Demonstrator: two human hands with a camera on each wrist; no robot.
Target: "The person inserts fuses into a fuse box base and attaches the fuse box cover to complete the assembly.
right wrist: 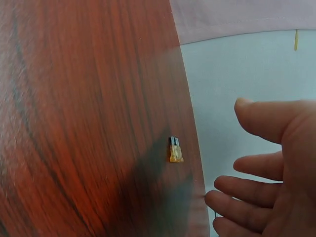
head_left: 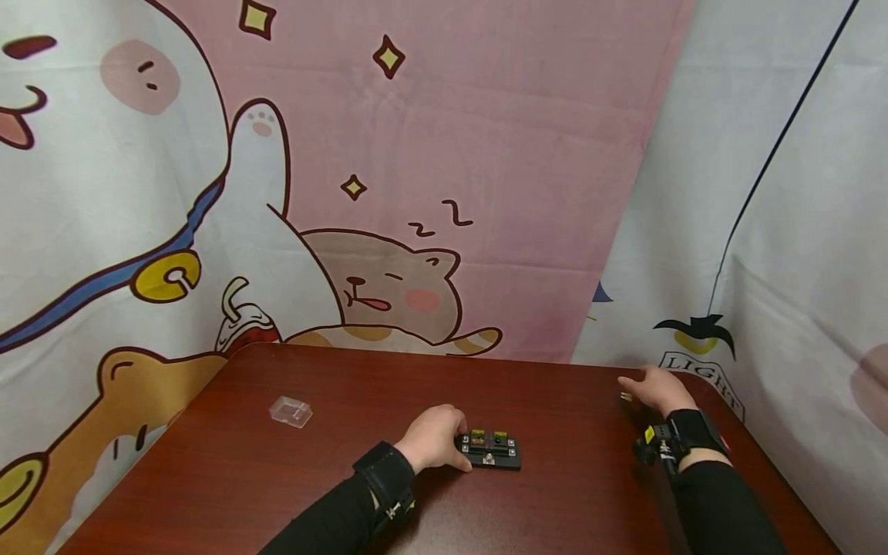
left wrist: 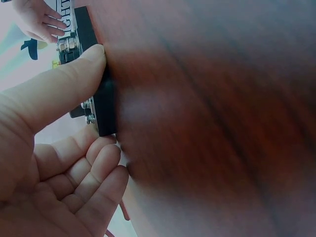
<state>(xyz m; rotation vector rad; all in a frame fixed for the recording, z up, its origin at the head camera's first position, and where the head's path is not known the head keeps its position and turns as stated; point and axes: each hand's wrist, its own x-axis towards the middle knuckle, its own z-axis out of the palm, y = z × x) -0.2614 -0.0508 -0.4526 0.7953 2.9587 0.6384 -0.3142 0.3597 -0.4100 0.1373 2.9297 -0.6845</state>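
My left hand [head_left: 432,438] grips the left end of a black fuse block [head_left: 489,462] with metal screw terminals and yellowish parts on top. The block lies flat on the table; in the left wrist view its dark side [left wrist: 106,111] shows, the thumb against its long edge and the fingers by its end. Over at the far right of the table, my right hand [head_left: 662,391] hovers with its fingers extended and apart. Just beneath it lies a small amber blade fuse [right wrist: 176,152] with two metal prongs, untouched by the fingers in the right wrist view.
A small clear plastic box [head_left: 290,412] stands on the left of the reddish-brown table [head_left: 555,416]. Behind the far edge hangs a printed cloth [head_left: 527,193]; another light cloth [head_left: 819,270] borders the right edge.
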